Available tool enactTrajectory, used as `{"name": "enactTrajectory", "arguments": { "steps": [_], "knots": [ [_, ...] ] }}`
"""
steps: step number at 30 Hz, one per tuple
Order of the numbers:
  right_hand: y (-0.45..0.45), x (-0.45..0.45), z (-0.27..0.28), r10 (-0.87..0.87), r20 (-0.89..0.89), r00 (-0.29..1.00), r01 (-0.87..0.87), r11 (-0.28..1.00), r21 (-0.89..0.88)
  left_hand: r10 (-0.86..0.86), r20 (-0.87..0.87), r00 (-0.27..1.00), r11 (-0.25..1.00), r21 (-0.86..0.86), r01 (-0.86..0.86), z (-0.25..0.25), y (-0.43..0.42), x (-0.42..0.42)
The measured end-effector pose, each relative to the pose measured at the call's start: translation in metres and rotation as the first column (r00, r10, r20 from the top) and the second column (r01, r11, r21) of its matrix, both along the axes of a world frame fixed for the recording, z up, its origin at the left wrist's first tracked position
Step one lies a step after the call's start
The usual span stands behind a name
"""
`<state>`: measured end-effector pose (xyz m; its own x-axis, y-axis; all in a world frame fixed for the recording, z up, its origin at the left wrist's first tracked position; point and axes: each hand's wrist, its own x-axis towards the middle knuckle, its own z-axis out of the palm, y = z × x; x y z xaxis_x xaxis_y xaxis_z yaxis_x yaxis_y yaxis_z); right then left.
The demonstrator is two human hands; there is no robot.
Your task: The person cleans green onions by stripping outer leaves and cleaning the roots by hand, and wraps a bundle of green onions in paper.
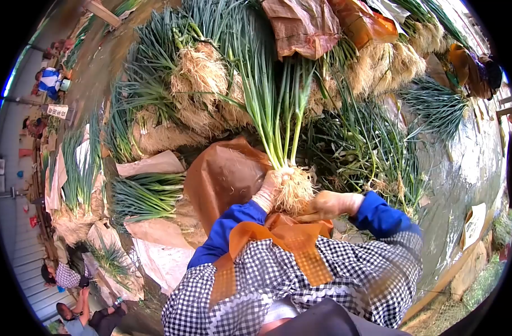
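Note:
Closed around the base of a bunch of green onions (281,131) is my left hand (268,192). The bunch points away from me, its green leaves upward and its pale, tangled roots (295,190) hanging in front of my body. My right hand (330,203) is beside the roots on the right; it is blurred, and its fingers cannot be made out. Left of the bunch, a brown plastic sheet (225,172) bulges up near my left hand. Orange plastic (250,231) lies across my checked apron.
Piled green onions with thick roots (200,73) stand ahead. Loose leafy stalks (368,151) lie to the right, and trimmed-looking bunches (146,196) to the left. A brown wrapper (303,25) covers part of the far pile. Other people (68,277) sit at the far left.

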<state>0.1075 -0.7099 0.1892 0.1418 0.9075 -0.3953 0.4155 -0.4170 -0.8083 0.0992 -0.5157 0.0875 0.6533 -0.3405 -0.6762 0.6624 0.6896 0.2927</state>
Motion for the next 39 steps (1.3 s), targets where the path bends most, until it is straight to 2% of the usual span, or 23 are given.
{"name": "enactTrajectory", "arguments": {
  "steps": [2,3,4,5,6,8,10,11,12,14,15,16,18,20,21,22,24,28,30,32,36,38,39],
  "knots": [
    [-0.05,0.017,-0.05,-0.237,-0.002,0.972,0.226,0.928,-0.296,-0.051,-0.018,0.999,0.995,-0.088,0.049,-0.011,0.006,0.0],
    [-0.037,0.04,-0.015,-0.136,0.28,0.95,0.309,0.525,-0.793,-0.073,0.039,0.997,0.997,-0.025,0.074,-0.015,0.008,-0.001],
    [-0.056,0.038,-0.036,-0.147,0.61,0.778,0.586,0.517,-0.623,-0.075,0.036,0.996,0.997,-0.031,0.077,-0.008,0.004,-0.003],
    [-0.05,0.04,-0.06,-0.612,0.505,0.609,0.777,0.589,-0.224,-0.071,0.001,0.997,0.997,-0.03,0.071,0.006,-0.001,0.001],
    [-0.039,0.041,-0.074,-0.905,0.159,0.394,0.894,0.418,0.163,-0.06,-0.043,0.997,0.998,-0.026,0.059,0.014,-0.004,-0.001],
    [0.013,0.051,-0.066,-0.851,-0.418,0.319,0.946,0.257,0.197,-0.168,0.053,0.984,0.983,0.082,0.163,0.007,0.002,-0.005],
    [0.038,0.06,-0.068,-0.922,-0.207,0.329,0.944,0.313,0.105,-0.366,0.16,0.917,0.893,0.336,0.298,-0.018,0.013,-0.008],
    [0.046,0.058,-0.047,-0.933,-0.22,0.285,0.952,0.302,-0.046,-0.196,0.08,0.977,0.98,0.033,0.194,0.013,0.012,-0.006],
    [0.049,0.057,-0.031,-0.896,-0.075,0.437,0.899,0.436,0.036,-0.105,0.087,0.991,0.992,-0.056,0.11,0.021,0.015,-0.007],
    [0.044,0.06,-0.041,-0.715,0.205,0.668,0.537,0.655,0.532,-0.133,-0.024,0.991,0.86,-0.501,0.103,0.017,0.025,-0.008],
    [0.037,0.073,-0.046,-0.766,0.114,0.633,0.663,0.612,0.431,-0.21,0.116,0.971,0.781,-0.577,0.238,0.032,0.028,-0.005],
    [0.031,0.087,-0.051,-0.819,0.03,0.572,0.772,0.551,0.317,-0.147,0.033,0.988,0.812,-0.566,0.14,0.047,0.02,-0.006],
    [0.0,0.126,-0.105,-0.789,0.403,0.463,0.683,0.608,0.405,-0.106,0.098,0.99,0.832,-0.536,0.142,0.071,0.017,0.001],
    [-0.065,0.147,-0.192,-0.8,0.382,0.463,0.765,0.578,0.284,-0.059,0.211,0.976,0.848,-0.504,0.16,0.089,0.027,0.01],
    [-0.107,0.164,-0.195,-0.881,0.308,0.359,0.933,0.336,-0.126,-0.029,0.265,0.964,0.86,-0.485,0.159,0.097,0.033,0.014],
    [-0.173,0.188,-0.256,-0.857,0.327,0.398,0.915,0.345,-0.21,0.004,0.325,0.946,0.871,-0.465,0.156,0.103,0.039,0.018],
    [-0.224,0.185,-0.227,-0.699,0.709,-0.09,0.978,-0.198,-0.071,0.078,0.48,0.874,0.884,-0.439,0.161,0.117,0.052,0.027],
    [-0.112,0.222,-0.109,-0.776,0.616,-0.139,0.948,0.076,0.31,0.124,0.637,0.761,0.96,-0.272,0.071,0.116,0.047,0.035],
    [-0.052,0.25,-0.072,-0.742,0.67,0.012,0.968,0.177,0.179,0.03,0.524,0.851,0.998,-0.065,0.006,0.105,0.038,0.032],
    [-0.024,0.278,-0.076,-0.744,0.668,0.005,0.989,0.104,0.108,-0.045,0.261,0.964,0.985,-0.15,0.087,0.062,0.031,0.033],
    [-0.03,0.292,-0.093,-0.757,0.652,0.049,0.988,0.131,0.077,0.01,0.225,0.974,0.959,-0.279,0.055,0.046,0.028,0.023],
    [-0.044,0.268,-0.083,-0.802,0.451,0.392,0.892,0.451,0.027,0.02,0.12,0.993,0.966,-0.257,0.012,0.036,0.033,0.02],
    [-0.053,0.239,-0.075,-0.891,0.171,0.42,0.882,0.446,0.152,0.011,0.211,0.977,0.944,-0.324,0.059,0.032,0.034,0.021]
  ]
}}
